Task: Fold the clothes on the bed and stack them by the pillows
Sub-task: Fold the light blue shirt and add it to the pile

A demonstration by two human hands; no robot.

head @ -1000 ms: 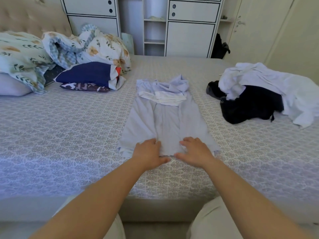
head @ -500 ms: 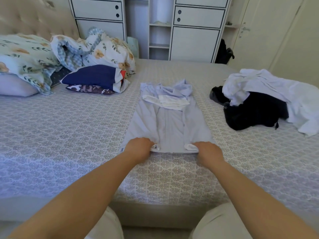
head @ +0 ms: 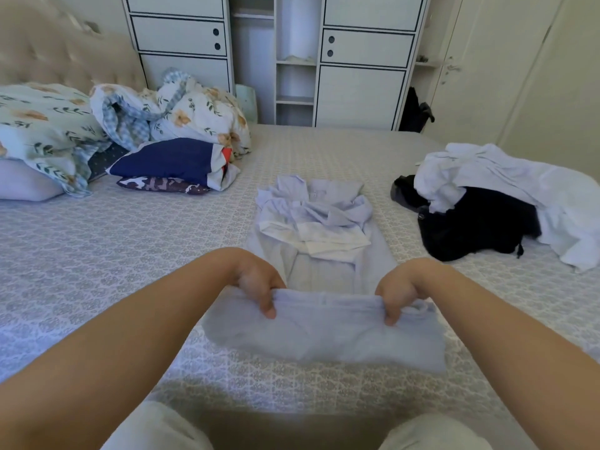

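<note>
A pale lilac shirt (head: 321,267) lies lengthwise in the middle of the bed (head: 97,254), collar end away from me. Its near hem is lifted off the bed. My left hand (head: 259,287) pinches the hem's left corner and my right hand (head: 396,293) pinches the right corner, so the cloth hangs between them. A stack of folded clothes, navy on top (head: 172,164), sits by the floral pillows (head: 42,131) at the left. A heap of unfolded white (head: 506,180) and black clothes (head: 470,228) lies at the right.
A crumpled floral duvet (head: 191,112) is bunched behind the folded stack. White cupboards (head: 360,76) stand beyond the far edge of the bed. My knees are at the bed's near edge.
Both hands moved apart along the shirt's near hem, gripped its corners, and have lifted the hem up off the bed and toward the collar.
</note>
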